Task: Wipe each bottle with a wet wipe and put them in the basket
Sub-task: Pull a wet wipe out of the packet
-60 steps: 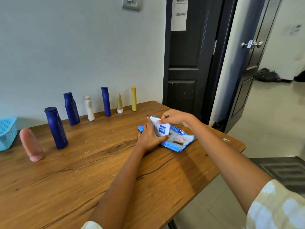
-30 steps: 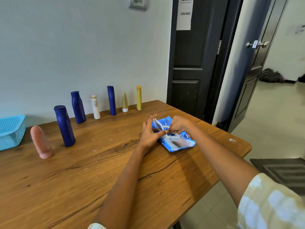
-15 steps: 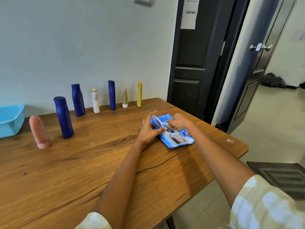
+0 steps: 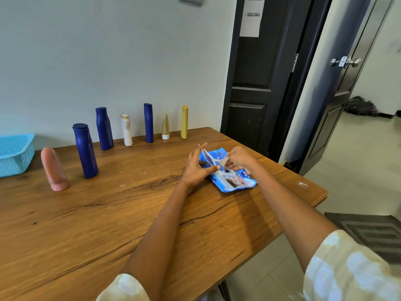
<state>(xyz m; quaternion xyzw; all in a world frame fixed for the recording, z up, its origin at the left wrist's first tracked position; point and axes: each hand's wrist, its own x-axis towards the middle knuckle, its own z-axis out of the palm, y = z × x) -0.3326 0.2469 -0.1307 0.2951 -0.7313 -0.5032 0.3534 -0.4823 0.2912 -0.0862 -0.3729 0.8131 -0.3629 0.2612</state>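
Observation:
A blue wet-wipe pack lies on the wooden table with its white lid flipped up. My left hand holds the pack and the raised lid steady with thumb and fingers. My right hand pinches a wipe at the pack's opening. Several bottles stand along the wall: a pink one, three dark blue ones, a white one, a small gold cone and a yellow tube. A light blue basket sits at the far left.
The table's right edge and corner lie close to the pack. Beyond it stand a dark door, a second open door and tiled floor with a grey mat.
The pack's lid has been flipped up and my left hand keeps it up. My right hand went from the lid to the opening and now pinches a wipe.

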